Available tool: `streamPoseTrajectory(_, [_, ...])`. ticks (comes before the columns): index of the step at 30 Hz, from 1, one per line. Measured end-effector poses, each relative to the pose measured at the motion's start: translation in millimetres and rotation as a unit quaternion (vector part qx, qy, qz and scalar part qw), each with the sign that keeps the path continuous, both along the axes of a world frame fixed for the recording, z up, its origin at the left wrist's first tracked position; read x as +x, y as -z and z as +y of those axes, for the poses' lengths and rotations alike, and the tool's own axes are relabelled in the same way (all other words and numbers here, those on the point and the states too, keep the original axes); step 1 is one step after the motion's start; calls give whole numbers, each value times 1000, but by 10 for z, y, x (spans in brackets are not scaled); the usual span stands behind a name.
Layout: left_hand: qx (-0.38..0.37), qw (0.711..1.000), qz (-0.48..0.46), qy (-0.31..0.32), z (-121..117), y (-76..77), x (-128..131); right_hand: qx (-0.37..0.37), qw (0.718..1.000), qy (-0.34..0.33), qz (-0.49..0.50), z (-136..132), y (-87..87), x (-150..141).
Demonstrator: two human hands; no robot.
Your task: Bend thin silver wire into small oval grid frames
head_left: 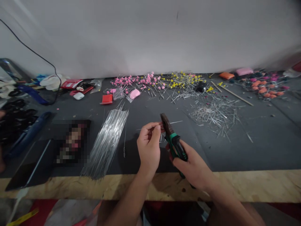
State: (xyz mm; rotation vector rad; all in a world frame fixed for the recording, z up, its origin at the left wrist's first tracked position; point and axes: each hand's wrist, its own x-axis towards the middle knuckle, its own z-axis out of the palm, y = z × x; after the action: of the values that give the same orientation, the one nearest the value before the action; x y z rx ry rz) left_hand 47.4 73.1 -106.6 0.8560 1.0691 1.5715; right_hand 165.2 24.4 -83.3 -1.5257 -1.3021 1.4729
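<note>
My left hand pinches a thin metal wire between thumb and fingers, holding it level above the dark mat. My right hand grips green-handled pliers, whose dark jaws close across the wire just right of my left fingers. A bundle of long silver wires lies on the mat to the left of my left hand.
Cut wire pieces are scattered at the right. Pink bead pins, yellow bead pins and orange and pink beads line the back by the white wall. A red box, black tablet and wooden table edge are nearby.
</note>
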Motion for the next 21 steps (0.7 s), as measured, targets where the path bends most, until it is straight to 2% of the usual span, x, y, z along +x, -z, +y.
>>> streamPoseTrajectory(4, [1,1000,-3,-4,29,-7,-1,-14,999,-3,39,11,-13,69])
streamPoseTrajectory(7, [2,999,-30,-35,64,-37,-19,-23,998,-6,53,30,-36,162])
streamPoseTrajectory(11, [1,995,-77,-65,129,-109,-113,-51,997,34,55,89,-19,359])
streamPoseTrajectory(12, [-7,995,-85,-61,142,-125,-142,-50,997,53,34,111,-3,422])
streamPoseTrajectory(14, [-23,994,-94,-40,159,-146,-189,-13,995,75,-69,162,42,555])
streamPoseTrajectory(17, [-34,995,-98,5,154,-149,-209,62,974,78,-203,238,130,737])
streamPoseTrajectory(21, [-33,994,-99,43,120,-138,-166,61,978,42,-196,284,219,850])
